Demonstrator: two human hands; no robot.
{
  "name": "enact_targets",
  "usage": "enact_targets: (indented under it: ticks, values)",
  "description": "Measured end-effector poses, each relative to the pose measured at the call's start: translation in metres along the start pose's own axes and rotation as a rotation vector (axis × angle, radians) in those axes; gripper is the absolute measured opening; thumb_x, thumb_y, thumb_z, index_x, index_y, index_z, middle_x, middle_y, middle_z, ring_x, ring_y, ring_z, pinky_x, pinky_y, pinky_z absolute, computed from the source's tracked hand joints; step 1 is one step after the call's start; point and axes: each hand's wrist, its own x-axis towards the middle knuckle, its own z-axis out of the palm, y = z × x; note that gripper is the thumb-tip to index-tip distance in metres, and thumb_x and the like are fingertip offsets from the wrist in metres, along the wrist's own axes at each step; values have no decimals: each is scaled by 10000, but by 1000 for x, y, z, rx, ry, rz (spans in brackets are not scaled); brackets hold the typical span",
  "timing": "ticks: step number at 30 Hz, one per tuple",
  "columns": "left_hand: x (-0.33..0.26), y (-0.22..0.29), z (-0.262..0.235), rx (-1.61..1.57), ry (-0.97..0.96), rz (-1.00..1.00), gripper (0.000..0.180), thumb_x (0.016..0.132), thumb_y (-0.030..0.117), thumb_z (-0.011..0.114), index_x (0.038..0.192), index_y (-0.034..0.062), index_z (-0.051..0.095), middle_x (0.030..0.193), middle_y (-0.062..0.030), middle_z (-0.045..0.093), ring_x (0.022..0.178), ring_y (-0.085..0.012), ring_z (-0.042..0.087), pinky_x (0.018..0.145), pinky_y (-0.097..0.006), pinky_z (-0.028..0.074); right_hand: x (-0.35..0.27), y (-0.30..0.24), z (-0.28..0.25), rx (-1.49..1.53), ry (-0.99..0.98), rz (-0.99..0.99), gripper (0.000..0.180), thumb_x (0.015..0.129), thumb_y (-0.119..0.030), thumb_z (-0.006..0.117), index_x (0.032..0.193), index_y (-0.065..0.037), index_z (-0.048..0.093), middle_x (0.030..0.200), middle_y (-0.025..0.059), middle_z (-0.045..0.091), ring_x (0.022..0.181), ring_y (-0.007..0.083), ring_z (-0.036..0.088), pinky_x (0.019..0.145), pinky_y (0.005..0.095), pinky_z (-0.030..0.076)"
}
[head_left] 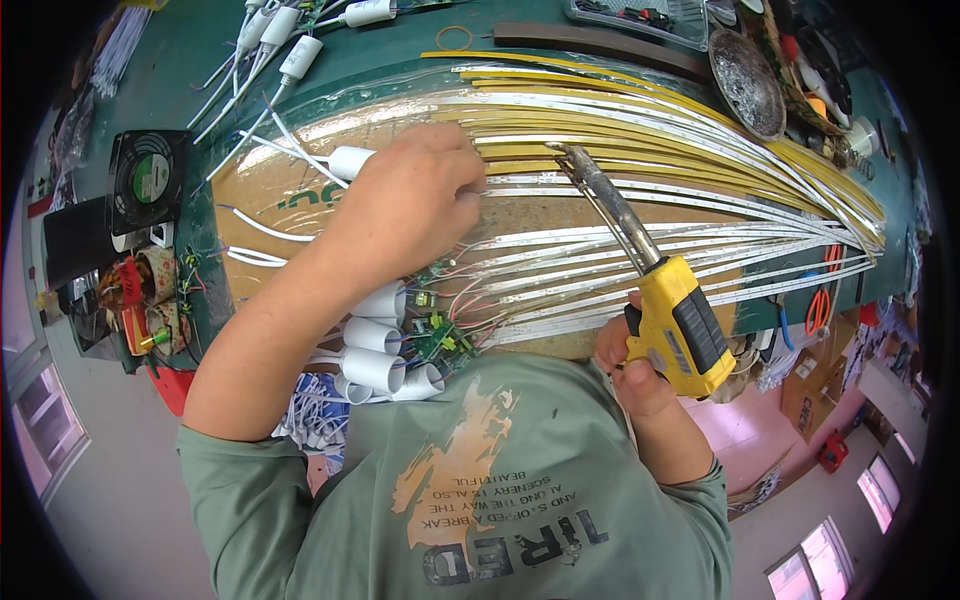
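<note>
My left hand (425,195) is bent over the left ends of a row of thin LED strips (640,190), fingers closed. What is between its fingertips is hidden. Beside it lie a white plastic housing (350,162) with leads and, below my forearm, several more white housings (372,368) by small green circuit boards (440,335). Red wires run from the boards to the strips. In my right hand (640,375) is a yellow and black soldering gun (685,325), its metal barrel slanting up and left. The tip is above the strips, to the right of my left hand.
Cardboard (265,200) under clear film covers part of the green table. A black fan (147,180) stands at left; more wired white housings (300,60) lie beyond. At the far right are a metal pan (748,85) and a clear tray (645,20); orange-handled scissors (818,308) lie nearer.
</note>
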Motion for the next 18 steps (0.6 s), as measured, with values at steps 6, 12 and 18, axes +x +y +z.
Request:
enact_targets:
  ticks: [6,12,18]
  values:
    - [0,0,-1,-16,-12,-2,71,744,78,625,762,13,604,858,-99,610,853,-312,601,772,-397,490,-2,2,-2,25,7,32,794,754,-390,804,1361,-84,394,727,-11,454,639,120,460,548,268,379]
    - [0,1,-2,-3,-30,2,84,740,78,627,786,10,607,880,-107,612,880,-316,598,790,-397,489,-2,4,-3,39,6,40,808,737,-403,818,1360,-105,400,728,-18,453,648,117,463,552,265,377]
    - [-1,6,-12,1,35,60,102,761,113,630,811,24,620,880,-123,611,898,-327,590,813,-421,479,-1,6,-3,56,0,13,796,736,-397,821,1352,-97,417,718,-16,458,642,119,464,547,268,377]
